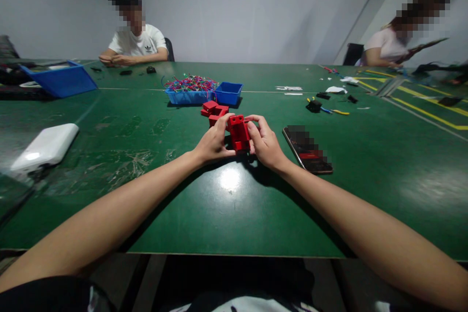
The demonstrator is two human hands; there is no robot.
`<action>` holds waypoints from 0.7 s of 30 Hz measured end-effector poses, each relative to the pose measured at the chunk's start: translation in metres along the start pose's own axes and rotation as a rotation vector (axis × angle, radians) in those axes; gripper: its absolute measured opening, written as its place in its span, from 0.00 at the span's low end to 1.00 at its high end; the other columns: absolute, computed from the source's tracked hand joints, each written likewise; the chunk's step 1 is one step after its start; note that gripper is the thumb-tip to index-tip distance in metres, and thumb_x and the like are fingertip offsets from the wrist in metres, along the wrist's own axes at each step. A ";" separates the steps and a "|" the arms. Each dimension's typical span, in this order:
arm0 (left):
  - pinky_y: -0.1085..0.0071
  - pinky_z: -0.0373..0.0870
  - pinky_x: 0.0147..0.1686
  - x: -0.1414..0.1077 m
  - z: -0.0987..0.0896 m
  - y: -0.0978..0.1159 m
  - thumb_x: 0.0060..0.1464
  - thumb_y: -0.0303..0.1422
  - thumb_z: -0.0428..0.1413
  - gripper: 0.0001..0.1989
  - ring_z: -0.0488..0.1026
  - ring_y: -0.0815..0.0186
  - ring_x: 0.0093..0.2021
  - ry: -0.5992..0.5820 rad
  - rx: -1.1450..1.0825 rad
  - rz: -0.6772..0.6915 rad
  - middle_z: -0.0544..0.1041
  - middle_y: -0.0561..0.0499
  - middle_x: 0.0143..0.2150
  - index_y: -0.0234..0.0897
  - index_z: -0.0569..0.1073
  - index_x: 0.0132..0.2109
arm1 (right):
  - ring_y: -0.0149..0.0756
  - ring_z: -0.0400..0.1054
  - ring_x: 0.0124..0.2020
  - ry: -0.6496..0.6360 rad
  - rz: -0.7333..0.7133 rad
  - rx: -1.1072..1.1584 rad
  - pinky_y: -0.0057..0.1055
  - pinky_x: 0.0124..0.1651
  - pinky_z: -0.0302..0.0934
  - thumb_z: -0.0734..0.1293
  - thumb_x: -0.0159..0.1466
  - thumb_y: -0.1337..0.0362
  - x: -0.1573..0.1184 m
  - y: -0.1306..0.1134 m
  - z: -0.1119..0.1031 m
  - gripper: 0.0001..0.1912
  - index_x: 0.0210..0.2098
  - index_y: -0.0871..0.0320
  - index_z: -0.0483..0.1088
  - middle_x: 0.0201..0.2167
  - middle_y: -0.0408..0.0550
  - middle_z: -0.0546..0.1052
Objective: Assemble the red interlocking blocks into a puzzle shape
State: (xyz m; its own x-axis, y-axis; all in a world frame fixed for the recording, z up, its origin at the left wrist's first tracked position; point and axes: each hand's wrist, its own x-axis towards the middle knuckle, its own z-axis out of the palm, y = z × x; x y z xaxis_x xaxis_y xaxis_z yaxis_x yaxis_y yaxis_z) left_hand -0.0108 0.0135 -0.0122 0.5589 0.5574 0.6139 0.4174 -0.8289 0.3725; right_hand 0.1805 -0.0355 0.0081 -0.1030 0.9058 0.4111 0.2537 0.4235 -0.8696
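Note:
A red plastic block (239, 134) with two round holes near its top is held upright between both hands above the green table. My left hand (215, 142) grips it from the left side, fingers and thumb bent round its edge. On the right side my right hand (266, 142) holds the same block, thumb and fingers closed against it. Just behind them more red blocks (215, 108) lie in a small pile. A blue bin (190, 97) heaped with coloured wires stands behind that pile, beside a smaller blue bin (229, 93).
A phone (307, 151) lies right of my hands on the green table (219, 224). Far left are a white device (47, 146) with a cable and a tilted blue tray (62, 79). Black connectors (314, 106) and wires lie back right. Two people sit across the table.

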 end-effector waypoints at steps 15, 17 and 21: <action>0.48 0.72 0.58 0.000 0.000 -0.008 0.47 0.40 0.68 0.51 0.67 0.45 0.65 -0.019 -0.096 0.056 0.60 0.32 0.68 0.41 0.47 0.70 | 0.42 0.73 0.51 -0.038 0.102 0.172 0.40 0.53 0.69 0.61 0.66 0.41 0.005 0.011 0.003 0.31 0.61 0.53 0.61 0.52 0.51 0.77; 0.48 0.72 0.58 0.001 0.000 -0.008 0.48 0.40 0.68 0.51 0.66 0.45 0.65 -0.023 -0.102 0.064 0.60 0.31 0.68 0.41 0.47 0.70 | 0.41 0.74 0.48 -0.053 0.124 0.191 0.37 0.48 0.71 0.62 0.66 0.42 0.006 0.010 0.002 0.31 0.61 0.53 0.61 0.50 0.51 0.77; 0.47 0.71 0.58 0.000 0.000 -0.008 0.47 0.41 0.68 0.52 0.67 0.44 0.64 -0.030 -0.118 0.065 0.60 0.32 0.68 0.41 0.47 0.70 | 0.38 0.74 0.39 -0.077 0.172 0.186 0.33 0.37 0.70 0.64 0.65 0.45 0.008 0.011 0.001 0.30 0.61 0.53 0.60 0.44 0.48 0.78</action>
State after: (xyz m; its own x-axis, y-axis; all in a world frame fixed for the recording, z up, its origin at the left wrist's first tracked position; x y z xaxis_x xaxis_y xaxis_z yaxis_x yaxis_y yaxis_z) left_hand -0.0139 0.0206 -0.0151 0.6044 0.5017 0.6189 0.2935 -0.8624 0.4125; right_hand 0.1818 -0.0240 0.0019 -0.1481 0.9600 0.2375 0.0932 0.2526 -0.9631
